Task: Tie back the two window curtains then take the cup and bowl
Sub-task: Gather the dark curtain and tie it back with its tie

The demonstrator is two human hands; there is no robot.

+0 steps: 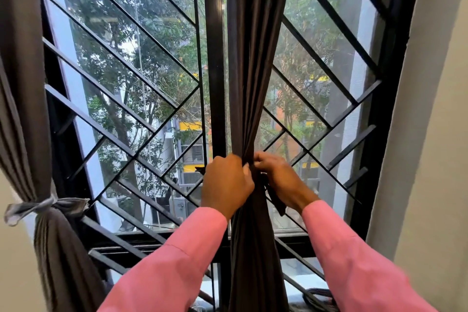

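Observation:
A dark grey curtain [253, 71] hangs bunched in front of the window's centre post. My left hand [225, 182] grips the gathered fabric from the left. My right hand [281, 177] is closed on a dark tie strap [274, 200] at the curtain's right side, and a strap end dangles below it. At the far left a second grey curtain [22, 83] is gathered and bound by a light grey tie [43, 206]. No cup or bowl is in view.
A black metal grille [126, 109] with diagonal bars covers the window. A pale wall [435, 134] borders the right side. Dark cables [316, 299] lie on the sill at the lower right. Trees and buildings show outside.

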